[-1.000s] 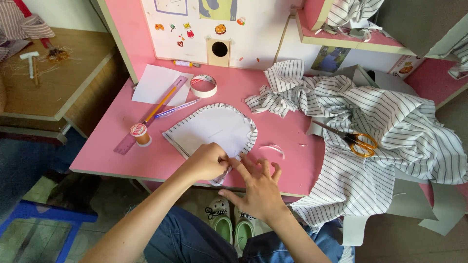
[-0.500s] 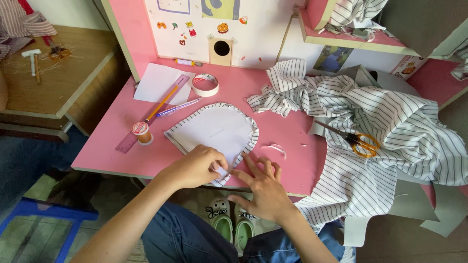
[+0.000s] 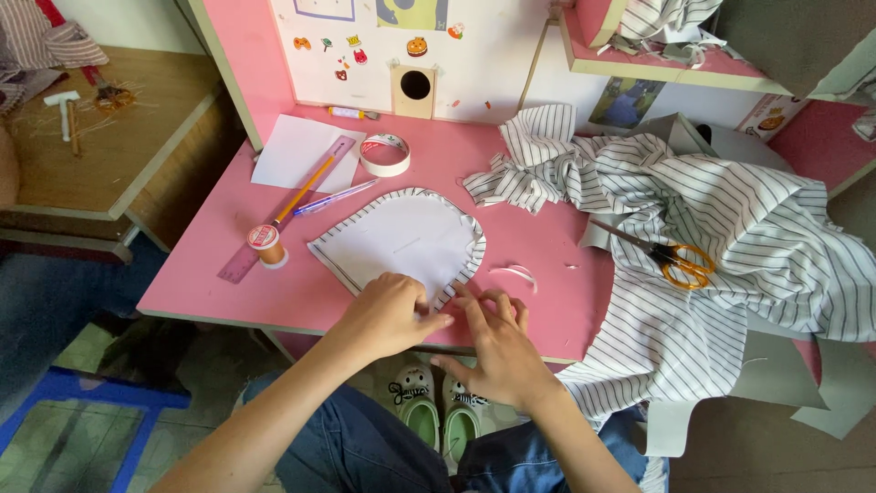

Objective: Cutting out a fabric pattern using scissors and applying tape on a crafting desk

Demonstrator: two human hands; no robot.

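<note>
A white arch-shaped pattern piece (image 3: 401, 239) lies on the pink desk (image 3: 547, 246), with striped fabric folded up around its edge. My left hand (image 3: 388, 315) presses down on the near corner of this piece, fingers curled on the fabric edge. My right hand (image 3: 493, 342) rests right beside it, fingertips touching the folded striped edge at the near right corner. Both hands sit at the desk's front edge.
A heap of striped cloth (image 3: 693, 237) with orange-handled scissors (image 3: 680, 263) on it covers the right. A tape roll (image 3: 384, 153), pencil (image 3: 303, 189), pen (image 3: 336, 196), ruler (image 3: 274, 228), thread spool (image 3: 265, 245) and paper sheet (image 3: 290, 151) lie at the left. A wooden table (image 3: 91, 146) stands further left.
Both hands have stayed at the near corner of the piece, the fingers shifting slightly along the folded striped edge. The view has drifted a little.
</note>
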